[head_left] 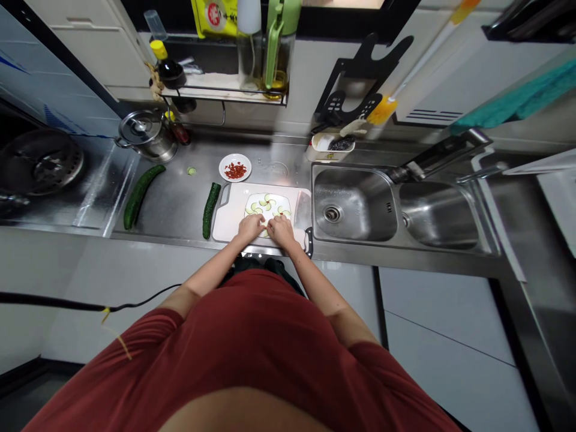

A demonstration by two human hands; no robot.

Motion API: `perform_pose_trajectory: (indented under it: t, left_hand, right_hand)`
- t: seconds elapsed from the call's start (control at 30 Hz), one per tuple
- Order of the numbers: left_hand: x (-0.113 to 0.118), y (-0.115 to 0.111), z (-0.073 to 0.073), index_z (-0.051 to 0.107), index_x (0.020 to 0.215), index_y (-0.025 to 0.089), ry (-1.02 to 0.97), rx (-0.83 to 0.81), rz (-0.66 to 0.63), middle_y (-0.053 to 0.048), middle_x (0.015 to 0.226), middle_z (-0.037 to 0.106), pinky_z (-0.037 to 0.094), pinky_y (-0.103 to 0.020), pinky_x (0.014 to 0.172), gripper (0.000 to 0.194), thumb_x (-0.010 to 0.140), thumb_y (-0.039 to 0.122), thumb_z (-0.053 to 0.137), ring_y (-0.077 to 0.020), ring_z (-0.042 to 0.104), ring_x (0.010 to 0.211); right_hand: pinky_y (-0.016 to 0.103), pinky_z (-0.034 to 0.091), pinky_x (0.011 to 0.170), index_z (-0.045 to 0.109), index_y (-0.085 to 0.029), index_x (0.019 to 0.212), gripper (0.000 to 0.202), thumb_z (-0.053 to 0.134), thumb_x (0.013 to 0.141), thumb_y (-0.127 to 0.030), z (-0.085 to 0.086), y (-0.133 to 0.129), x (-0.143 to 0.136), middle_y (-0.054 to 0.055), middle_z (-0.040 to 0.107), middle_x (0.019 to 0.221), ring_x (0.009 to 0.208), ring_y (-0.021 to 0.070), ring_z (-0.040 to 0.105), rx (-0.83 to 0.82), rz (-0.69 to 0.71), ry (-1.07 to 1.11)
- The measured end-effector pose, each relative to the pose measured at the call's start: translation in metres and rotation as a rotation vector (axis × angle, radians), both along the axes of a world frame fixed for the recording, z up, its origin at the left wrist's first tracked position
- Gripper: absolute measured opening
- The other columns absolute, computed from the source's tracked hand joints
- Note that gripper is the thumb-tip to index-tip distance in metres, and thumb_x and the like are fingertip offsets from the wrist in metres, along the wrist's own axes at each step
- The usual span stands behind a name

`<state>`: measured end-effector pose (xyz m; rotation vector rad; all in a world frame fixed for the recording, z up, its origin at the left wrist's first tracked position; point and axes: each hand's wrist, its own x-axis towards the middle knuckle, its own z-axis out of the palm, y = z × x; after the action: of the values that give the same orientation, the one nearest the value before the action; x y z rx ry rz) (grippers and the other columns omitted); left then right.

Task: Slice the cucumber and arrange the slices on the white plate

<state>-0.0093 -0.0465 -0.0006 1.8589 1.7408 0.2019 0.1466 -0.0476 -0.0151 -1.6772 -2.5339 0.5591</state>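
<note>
Green-edged slices (254,209) lie on a white plate (284,202) atop the cutting board (229,217), the left hand (251,227) and right hand (281,231) close together over the plate's near side, fingers bent, any hold indiscernible, beside a cucumber (210,210) on the table (184,201).

Near the cutting board's (228,219) near edge, the left hand (251,228) and right hand (281,231) partly hide the plate (279,203); their grip is too small to tell. A yellow pouch (216,17) is cut off above.
</note>
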Motion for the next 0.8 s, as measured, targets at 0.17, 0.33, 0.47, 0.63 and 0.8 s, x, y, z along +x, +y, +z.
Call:
perform_pose_trajectory:
  t: [0.17,0.33,0.47,0.63,0.8]
  left_hand:
    - [0.0008,-0.001,0.0028,0.066,0.1,0.023,0.007,-0.005,0.008,-0.003,0.088,0.067,0.043,-0.028,0.078,0.021,0.08,0.023,0.062,-0.0195,0.06,0.092]
    - [0.001,-0.0001,0.0028,0.066,0.099,0.023,0.015,-0.008,0.004,-0.003,0.089,0.068,0.043,-0.028,0.078,0.02,0.08,0.024,0.062,-0.0197,0.06,0.092]
    - [0.0009,0.0007,0.0003,0.066,0.099,0.023,0.015,-0.008,0.004,-0.003,0.088,0.067,0.044,-0.029,0.078,0.02,0.08,0.025,0.063,-0.0199,0.06,0.092]
    - [0.0019,0.001,-0.0007,0.066,0.1,0.023,0.027,-0.024,0.013,-0.004,0.092,0.067,0.044,-0.03,0.083,0.02,0.081,0.026,0.063,-0.0206,0.059,0.097]
    - [0.0015,0.0015,-0.0038,0.066,0.101,0.022,0.028,-0.005,0.014,-0.005,0.095,0.067,0.045,-0.031,0.084,0.021,0.08,0.025,0.063,-0.0214,0.06,0.097]
  right_hand:
    - [0.034,0.034,0.084,0.066,-0.019,0.098,0.018,0.05,0.093,-0.027,0.0055,0.0024,0.0021,0.01,0.061,0.103,0.103,0.026,0.045,0.018,-0.014,0.03]
    - [0.034,0.033,0.085,0.066,-0.019,0.094,0.018,0.05,0.093,-0.026,0.0032,0.0022,-0.0005,0.01,0.061,0.101,0.103,0.026,0.045,0.014,-0.004,0.019]
    - [0.034,0.033,0.084,0.067,-0.019,0.095,0.021,0.048,0.094,-0.027,-0.0006,-0.0003,-0.0027,0.01,0.061,0.1,0.102,0.0261,0.045,-0.012,0.01,-0.007]
    - [0.035,0.033,0.084,0.067,-0.018,0.096,0.023,0.046,0.095,-0.027,-0.001,-0.0022,-0.0033,0.011,0.061,0.101,0.102,0.026,0.045,-0.023,0.01,-0.024]
    - [0.035,0.034,0.084,0.068,-0.018,0.095,0.022,0.047,0.094,-0.027,-0.0028,-0.0009,-0.0037,0.011,0.062,0.099,0.101,0.0258,0.046,-0.012,0.015,-0.024]
